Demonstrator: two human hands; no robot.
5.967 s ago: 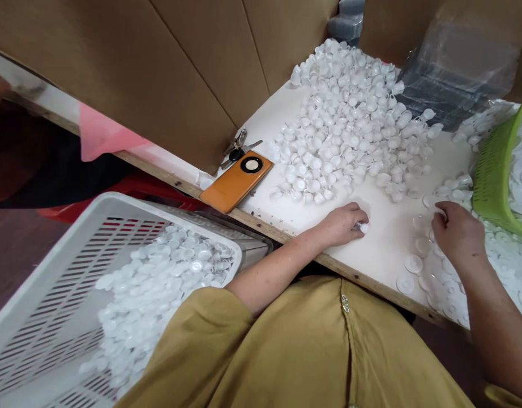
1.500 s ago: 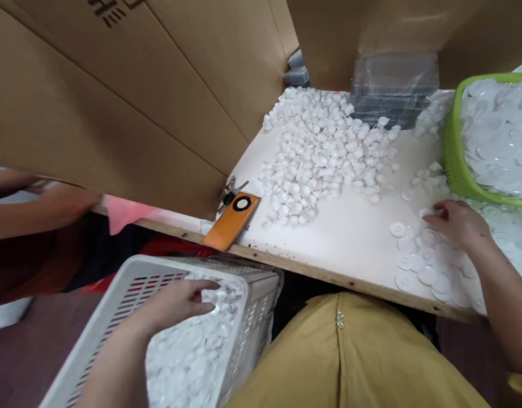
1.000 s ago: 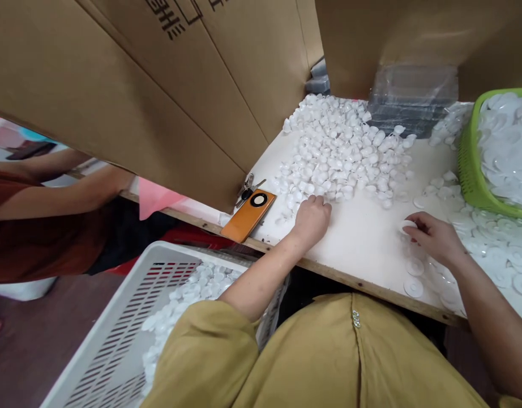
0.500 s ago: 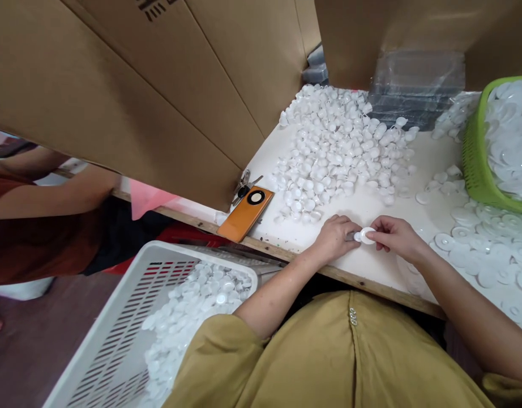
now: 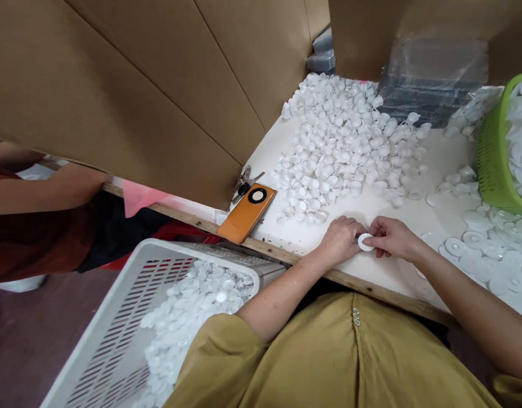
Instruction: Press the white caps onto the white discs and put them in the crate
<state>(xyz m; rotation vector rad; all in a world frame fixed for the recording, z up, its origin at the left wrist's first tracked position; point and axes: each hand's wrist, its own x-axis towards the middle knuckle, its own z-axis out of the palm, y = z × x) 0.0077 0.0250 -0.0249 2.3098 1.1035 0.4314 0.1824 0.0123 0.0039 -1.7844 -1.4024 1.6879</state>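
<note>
Close to the table's front edge, my right hand (image 5: 390, 238) pinches a round white plastic disc (image 5: 365, 242) between thumb and fingers. My left hand (image 5: 341, 237) is closed right beside it, its fingertips meeting the disc's left edge. A small dark grey bit shows at those fingertips, but what the left hand grips is mostly hidden. Beyond both hands spreads a large pile of small white plastic caps (image 5: 337, 147). Flat white discs (image 5: 494, 249) lie scattered to the right of my right hand.
An orange phone (image 5: 247, 212) and keys (image 5: 244, 184) lie by the cardboard (image 5: 171, 107) on the left. A grey crate (image 5: 112, 317) with white pieces stands below. At right is a green basket (image 5: 494, 153); behind, plastic-wrapped packs (image 5: 435, 85). Another person's arm (image 5: 52, 187) shows far left.
The disc and my right hand have moved closer to my left hand. A small white piece seen between them earlier is now hidden. The view has shifted slightly.
</note>
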